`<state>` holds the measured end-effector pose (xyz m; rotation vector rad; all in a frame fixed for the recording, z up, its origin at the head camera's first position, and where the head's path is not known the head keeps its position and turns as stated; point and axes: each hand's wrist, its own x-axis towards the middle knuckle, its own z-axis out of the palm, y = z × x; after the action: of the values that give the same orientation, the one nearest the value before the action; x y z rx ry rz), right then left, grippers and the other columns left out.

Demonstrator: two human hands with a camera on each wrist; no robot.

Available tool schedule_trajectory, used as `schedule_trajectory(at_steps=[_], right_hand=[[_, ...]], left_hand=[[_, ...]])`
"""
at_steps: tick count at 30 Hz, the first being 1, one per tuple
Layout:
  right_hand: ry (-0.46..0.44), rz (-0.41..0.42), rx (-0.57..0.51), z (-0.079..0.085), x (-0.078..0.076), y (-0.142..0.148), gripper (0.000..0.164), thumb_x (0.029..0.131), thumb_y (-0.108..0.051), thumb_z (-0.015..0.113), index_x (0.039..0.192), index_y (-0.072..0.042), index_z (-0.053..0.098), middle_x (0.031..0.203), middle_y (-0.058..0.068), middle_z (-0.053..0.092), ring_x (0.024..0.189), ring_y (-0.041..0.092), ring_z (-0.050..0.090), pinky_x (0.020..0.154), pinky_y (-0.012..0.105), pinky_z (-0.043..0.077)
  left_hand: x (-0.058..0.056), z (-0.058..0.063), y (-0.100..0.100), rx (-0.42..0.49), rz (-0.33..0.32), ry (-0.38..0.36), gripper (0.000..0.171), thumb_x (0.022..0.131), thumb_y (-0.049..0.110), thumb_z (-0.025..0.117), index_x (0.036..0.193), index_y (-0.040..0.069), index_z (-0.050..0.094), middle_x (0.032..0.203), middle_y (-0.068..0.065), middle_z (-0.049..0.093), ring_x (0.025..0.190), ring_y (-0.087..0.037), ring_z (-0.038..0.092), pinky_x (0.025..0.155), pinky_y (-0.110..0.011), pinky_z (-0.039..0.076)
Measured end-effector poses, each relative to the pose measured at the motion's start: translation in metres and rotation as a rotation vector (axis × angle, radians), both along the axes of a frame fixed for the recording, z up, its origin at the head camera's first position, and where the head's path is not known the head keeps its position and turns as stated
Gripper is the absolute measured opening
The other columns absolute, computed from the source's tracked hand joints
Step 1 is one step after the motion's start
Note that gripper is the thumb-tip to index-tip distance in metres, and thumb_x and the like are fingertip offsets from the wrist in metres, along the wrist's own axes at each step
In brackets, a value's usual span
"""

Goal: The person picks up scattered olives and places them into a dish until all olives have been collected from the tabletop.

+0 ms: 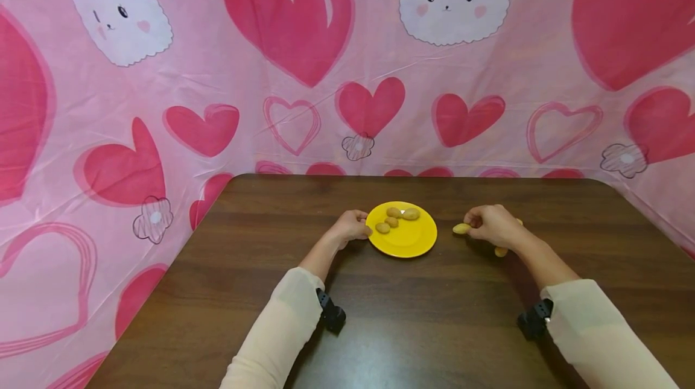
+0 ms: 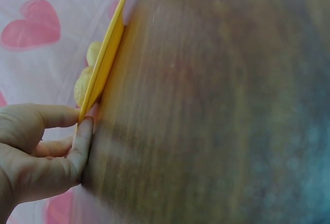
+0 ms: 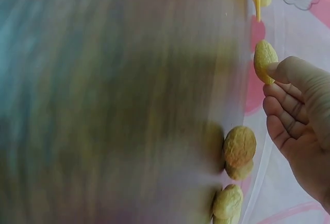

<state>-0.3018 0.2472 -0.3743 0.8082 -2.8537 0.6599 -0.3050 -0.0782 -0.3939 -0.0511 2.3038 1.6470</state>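
A round yellow plate (image 1: 407, 245) lies on the table with several small potatoes (image 1: 382, 228) on its left and back parts. My left hand (image 1: 350, 227) pinches the plate's left rim between thumb and fingers; in the left wrist view that rim (image 2: 84, 112) sits between the fingertips. To the right of the plate, my right hand (image 1: 494, 226) holds a small yellowish potato (image 3: 265, 60) between thumb and fingers, above the table and apart from the plate. More potatoes (image 3: 240, 147) lie on the table beneath and beyond the right hand, partly hidden by it in the head view.
The brown wooden table (image 1: 423, 328) stretches out in front of me, its far edge close to a pink cloth (image 1: 217, 75) printed with hearts and rabbits. Dark wrist cameras (image 1: 331, 312) are strapped over both light sleeves (image 1: 279, 322).
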Motion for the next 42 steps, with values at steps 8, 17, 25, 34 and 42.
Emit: schedule_trajectory(at_steps=[8,17,25,34,42], right_hand=[[-0.016,-0.024,0.015,0.002,-0.002,-0.013,0.012,0.073,-0.005,0.073,0.083,-0.002,0.066,0.072,-0.001,0.061,0.068,0.016,0.056,0.066,0.036,0.052],[-0.076,-0.03,0.002,0.002,-0.009,-0.026,0.012,0.076,-0.005,0.07,0.086,-0.001,0.065,0.075,0.001,0.06,0.068,0.017,0.053,0.067,0.036,0.053],[-0.084,-0.031,-0.019,0.003,-0.012,-0.038,0.011,0.076,-0.005,0.071,0.085,-0.001,0.066,0.074,0.002,0.061,0.068,0.017,0.054,0.066,0.034,0.053],[-0.097,-0.029,-0.021,0.003,-0.015,-0.048,0.012,0.076,-0.004,0.071,0.086,0.0,0.066,0.074,0.003,0.061,0.068,0.018,0.054,0.065,0.033,0.054],[-0.099,-0.011,-0.028,0.003,-0.016,-0.059,0.011,0.077,-0.009,0.072,0.084,-0.002,0.066,0.071,0.001,0.059,0.066,0.017,0.052,0.062,0.03,0.051]], left_hand=[[0.001,0.001,0.001,-0.004,-0.002,-0.002,0.046,0.082,-0.009,0.06,0.126,-0.01,0.046,0.111,-0.017,0.053,0.094,-0.024,0.057,0.079,-0.032,0.053],[0.001,0.002,0.0,-0.001,-0.008,0.002,0.047,0.082,-0.008,0.06,0.126,-0.01,0.046,0.115,-0.019,0.052,0.097,-0.025,0.057,0.079,-0.032,0.053],[0.001,0.001,0.001,0.005,-0.008,0.004,0.047,0.081,-0.009,0.061,0.126,-0.01,0.046,0.113,-0.019,0.053,0.094,-0.024,0.057,0.079,-0.032,0.053],[0.0,0.0,0.001,-0.001,-0.009,0.003,0.048,0.081,-0.008,0.061,0.126,-0.01,0.046,0.112,-0.018,0.052,0.092,-0.023,0.057,0.079,-0.032,0.053],[-0.001,0.001,-0.001,0.0,-0.007,-0.003,0.048,0.081,-0.008,0.061,0.126,-0.01,0.046,0.114,-0.018,0.052,0.095,-0.025,0.057,0.08,-0.033,0.053]])
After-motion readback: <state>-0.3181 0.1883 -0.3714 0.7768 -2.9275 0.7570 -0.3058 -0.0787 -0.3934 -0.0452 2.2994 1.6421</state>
